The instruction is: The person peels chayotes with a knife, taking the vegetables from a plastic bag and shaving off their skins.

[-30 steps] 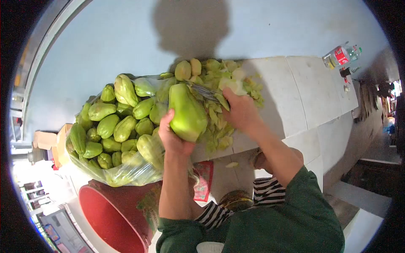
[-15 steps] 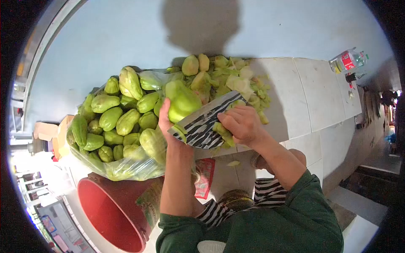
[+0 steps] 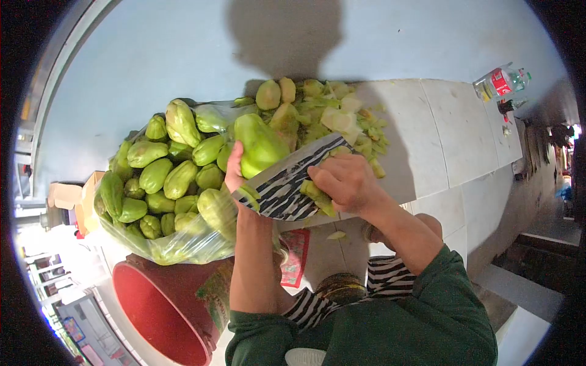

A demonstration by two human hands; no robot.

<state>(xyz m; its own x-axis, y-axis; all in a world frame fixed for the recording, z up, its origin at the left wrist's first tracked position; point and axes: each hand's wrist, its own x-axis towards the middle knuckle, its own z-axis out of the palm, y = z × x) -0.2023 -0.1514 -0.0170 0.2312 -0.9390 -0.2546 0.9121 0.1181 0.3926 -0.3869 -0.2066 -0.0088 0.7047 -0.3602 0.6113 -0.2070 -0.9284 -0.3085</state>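
Note:
A large peeled green fruit [image 3: 261,145] rests in my left hand [image 3: 234,172], whose thumb shows along its left side. My right hand [image 3: 348,182] is closed round the handle of a broad knife [image 3: 293,180]. The blade has black and pale wavy stripes and lies against the fruit's lower right side. Pieces of green peel cling to the blade near its tip and beside my right fingers. Left of my hands, a clear plastic bag [image 3: 177,251] holds several unpeeled chayotes [image 3: 155,175]. Peelings [image 3: 369,131] and several peeled chayotes [image 3: 268,95] lie behind the knife.
A red bucket [image 3: 160,305] lies tilted at the lower left, near a cardboard box [image 3: 91,195]. On the white tiled ledge [image 3: 448,134], a plastic bottle [image 3: 500,82] and a small dark bottle [image 3: 511,105] are at the far right. A red patterned packet [image 3: 295,257] is below the ledge.
The knife has turned from behind the fruit to its lower right side, its broad striped face now showing. The fruit has tilted and moved slightly left in my left hand.

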